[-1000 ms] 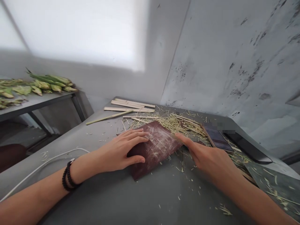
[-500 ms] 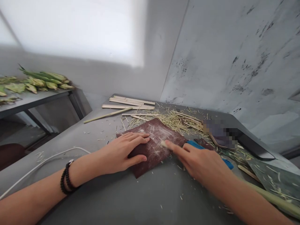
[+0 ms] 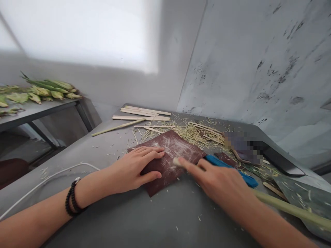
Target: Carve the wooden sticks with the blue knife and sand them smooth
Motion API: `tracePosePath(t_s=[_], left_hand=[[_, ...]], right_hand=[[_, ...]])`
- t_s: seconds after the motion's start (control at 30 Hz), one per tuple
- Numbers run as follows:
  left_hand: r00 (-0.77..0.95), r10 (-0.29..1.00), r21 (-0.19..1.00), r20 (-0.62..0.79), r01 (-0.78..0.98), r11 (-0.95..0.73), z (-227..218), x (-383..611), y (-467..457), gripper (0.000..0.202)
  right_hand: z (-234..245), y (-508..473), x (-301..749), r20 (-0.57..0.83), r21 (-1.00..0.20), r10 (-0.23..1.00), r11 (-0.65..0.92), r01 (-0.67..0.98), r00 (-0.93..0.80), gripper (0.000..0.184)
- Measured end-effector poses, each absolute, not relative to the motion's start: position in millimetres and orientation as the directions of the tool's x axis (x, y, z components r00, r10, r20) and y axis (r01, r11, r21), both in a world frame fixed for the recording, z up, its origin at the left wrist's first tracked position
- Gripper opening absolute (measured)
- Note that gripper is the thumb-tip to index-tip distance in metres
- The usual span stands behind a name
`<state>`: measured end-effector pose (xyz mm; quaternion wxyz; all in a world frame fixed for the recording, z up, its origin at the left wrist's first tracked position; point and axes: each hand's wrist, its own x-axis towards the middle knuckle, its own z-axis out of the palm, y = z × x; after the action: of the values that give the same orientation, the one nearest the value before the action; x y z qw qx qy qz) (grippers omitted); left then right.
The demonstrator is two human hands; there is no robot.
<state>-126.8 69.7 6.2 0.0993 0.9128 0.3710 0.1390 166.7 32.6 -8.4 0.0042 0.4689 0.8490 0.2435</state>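
A sheet of dark reddish-brown sandpaper lies on the grey table, streaked with whitish dust. My left hand rests flat on its left part, thumb and fingers spread. My right hand is closed around a long pale green stick, index finger stretched along it. The stick's whitish tip touches the middle of the sandpaper. Its middle stretch is hidden beneath my right hand and forearm, and the rear end runs out past the right edge. Under and behind that hand is a blue-handled tool, partly covered.
Pale wooden strips and a thin green stick lie at the back. Shavings are heaped behind the sandpaper. On the right sit a dark device and a greenish sheet. A white cable crosses the left; corn lies on another table.
My right hand and the stick have shifted slightly left, the tip sliding across the sandpaper. More of the stick and of the blue handle shows. My left hand stays in place.
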Motion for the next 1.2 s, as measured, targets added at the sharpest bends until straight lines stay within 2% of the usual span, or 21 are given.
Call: tracePosePath(t_s=[0.27, 0.43, 0.5, 0.57, 0.63, 0.7, 0.9, 1.03, 1.13, 1.2], left_hand=[[0.68, 0.713, 0.278, 0.17, 0.661, -0.697, 8, -125, 68, 0.051], [0.687, 0.695, 0.253, 0.213, 0.648, -0.719, 7, -124, 67, 0.05], [0.698, 0.686, 0.225, 0.207, 0.648, -0.728, 8, -123, 66, 0.051], [0.715, 0.672, 0.208, 0.193, 0.64, -0.74, 9, -122, 66, 0.054], [0.73, 0.658, 0.21, 0.186, 0.624, -0.752, 10, -121, 66, 0.056], [0.743, 0.642, 0.227, 0.189, 0.602, -0.765, 11, -121, 67, 0.057], [0.728, 0.651, 0.27, 0.216, 0.596, -0.756, 9, -123, 70, 0.054], [0.73, 0.653, 0.276, 0.203, 0.597, -0.753, 10, -123, 70, 0.055], [0.736, 0.648, 0.269, 0.196, 0.595, -0.758, 10, -122, 71, 0.055], [0.734, 0.649, 0.269, 0.2, 0.595, -0.757, 10, -122, 71, 0.054]], right_hand=[[-8, 36, 164, 0.21, 0.425, 0.812, 0.427, 0.798, -0.545, 0.076], [-6, 45, 173, 0.157, 0.428, 0.87, 0.367, 0.826, -0.468, 0.067], [-5, 46, 179, 0.12, 0.349, 0.863, 0.426, 0.835, -0.491, 0.066], [-3, 44, 184, 0.093, 0.215, 0.844, 0.501, 0.838, -0.528, 0.061], [1, 44, 187, 0.086, 0.082, 0.822, 0.557, 0.827, -0.562, 0.053], [5, 46, 185, 0.094, -0.002, 0.803, 0.591, 0.806, -0.588, 0.049], [3, 52, 180, 0.101, -0.025, 0.821, 0.567, 0.823, -0.562, 0.053], [-1, 44, 195, 0.101, -0.107, 0.82, 0.571, 0.814, -0.563, 0.063], [-2, 40, 196, 0.145, -0.209, 0.844, 0.537, 0.817, -0.517, 0.053], [-1, 39, 190, 0.166, -0.228, 0.845, 0.535, 0.814, -0.508, 0.048]])
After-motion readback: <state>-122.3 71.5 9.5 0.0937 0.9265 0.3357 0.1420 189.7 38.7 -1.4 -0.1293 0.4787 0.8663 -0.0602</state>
